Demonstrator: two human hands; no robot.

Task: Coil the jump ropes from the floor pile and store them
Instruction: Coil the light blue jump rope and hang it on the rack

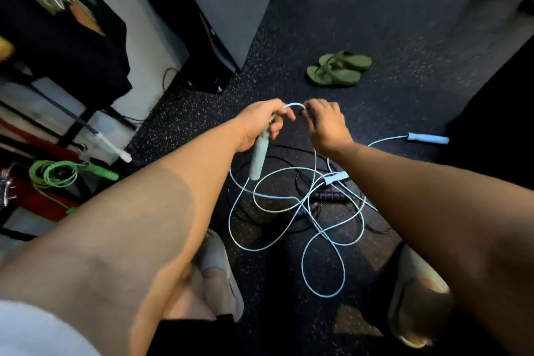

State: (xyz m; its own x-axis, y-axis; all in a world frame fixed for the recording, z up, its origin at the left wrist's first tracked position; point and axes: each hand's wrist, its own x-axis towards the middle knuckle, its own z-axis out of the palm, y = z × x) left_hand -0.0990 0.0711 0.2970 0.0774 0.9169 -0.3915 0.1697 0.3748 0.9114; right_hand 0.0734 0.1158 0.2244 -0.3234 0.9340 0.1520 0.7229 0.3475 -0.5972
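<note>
My left hand (pixel 261 121) grips a light blue jump rope handle (pixel 258 159) that points down toward the floor. From its top a short arc of light blue rope (pixel 294 105) runs to my right hand (pixel 325 123), whose fingers pinch it. The rest of the light blue rope (pixel 323 263) lies in loose loops on the dark speckled floor between my feet. Two more light blue handles lie on the floor, one (pixel 335 178) under my right forearm and one (pixel 427 138) to the right. A black rope with a purple handle (pixel 332 196) is tangled under the loops.
A coiled green jump rope (pixel 55 173) hangs on a rack at the left. A pair of green flip-flops (pixel 338 68) lies ahead on the floor. A black stand (pixel 202 37) and grey walls rise at the back. My feet in pale slides (pixel 219 269) flank the pile.
</note>
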